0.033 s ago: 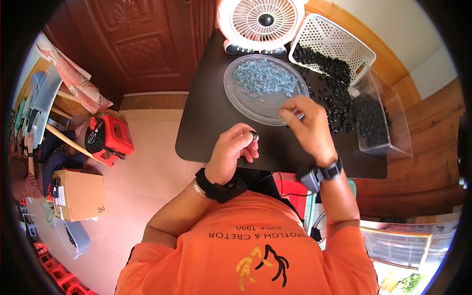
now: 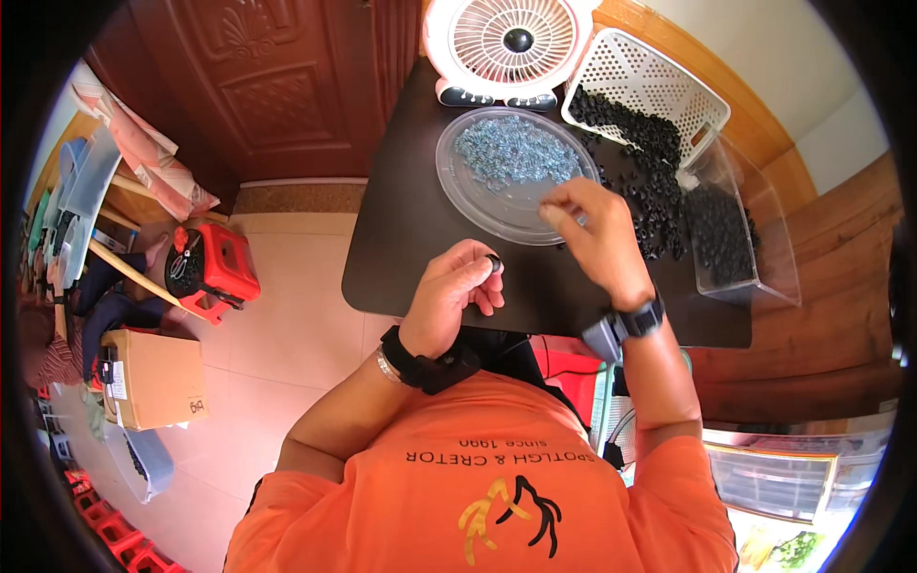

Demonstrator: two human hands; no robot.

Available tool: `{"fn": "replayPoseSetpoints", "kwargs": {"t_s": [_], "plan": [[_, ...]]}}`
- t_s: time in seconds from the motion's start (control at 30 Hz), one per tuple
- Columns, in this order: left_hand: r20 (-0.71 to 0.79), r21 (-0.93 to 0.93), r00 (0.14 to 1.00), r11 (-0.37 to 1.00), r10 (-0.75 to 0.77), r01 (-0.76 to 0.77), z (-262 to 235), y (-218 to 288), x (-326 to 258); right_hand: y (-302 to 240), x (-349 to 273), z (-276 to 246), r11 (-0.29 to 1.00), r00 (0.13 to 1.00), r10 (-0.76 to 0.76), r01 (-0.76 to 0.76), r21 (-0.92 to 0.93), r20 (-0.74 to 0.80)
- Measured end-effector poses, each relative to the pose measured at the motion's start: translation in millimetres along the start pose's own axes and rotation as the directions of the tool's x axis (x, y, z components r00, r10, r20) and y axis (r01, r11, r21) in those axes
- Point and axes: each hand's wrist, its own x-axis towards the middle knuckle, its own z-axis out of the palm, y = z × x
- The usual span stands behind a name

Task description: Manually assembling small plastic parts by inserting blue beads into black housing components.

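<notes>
My left hand [image 2: 447, 294] pinches a small black part [image 2: 494, 264] between thumb and forefinger, above the near side of the dark table [image 2: 401, 258]. My right hand [image 2: 606, 243] is over the near right rim of a round clear tray [image 2: 511, 215], thumb and fingertips together. Whatever may be between those fingertips is too small to make out. Many tiny translucent blue pieces [image 2: 511, 148] are heaped toward the tray's far side. Right of the tray, loose black parts [image 2: 657, 205] spread over the table.
A pink-and-white fan [image 2: 516, 40] stands behind the tray. A white perforated basket [image 2: 659, 72] lies tipped at the back right, black parts spilling from it. A clear plastic box [image 2: 731, 244] with black parts stands at the right edge. Left on the floor is a red stool [image 2: 229, 267].
My right hand has shifted very slightly, its wrist a touch to the right. My left hand keeps its pinch on the black part.
</notes>
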Motion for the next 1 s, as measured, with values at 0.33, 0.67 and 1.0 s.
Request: {"fn": "replayPoseSetpoints", "kwargs": {"t_s": [0.33, 0.67, 1.0], "plan": [[0.028, -0.064, 1.000, 0.998, -0.003, 0.005, -4.4, -2.2, 1.1, 24.8, 57.5, 48.8, 0.916, 0.958, -0.117, 0.206, -0.343, 0.261], [0.037, -0.066, 0.999, 0.998, -0.014, 0.016, -4.7, -0.3, 0.3, 32.1, 48.1, 31.6, 0.916, 0.948, -0.058, 0.175, -0.362, 0.312], [0.031, -0.035, 0.999, 0.999, -0.022, 0.024, -3.1, 1.1, 0.3, 38.6, 48.4, 18.1, 0.958, 0.968, -0.025, 0.095, -0.271, 0.250]]}}
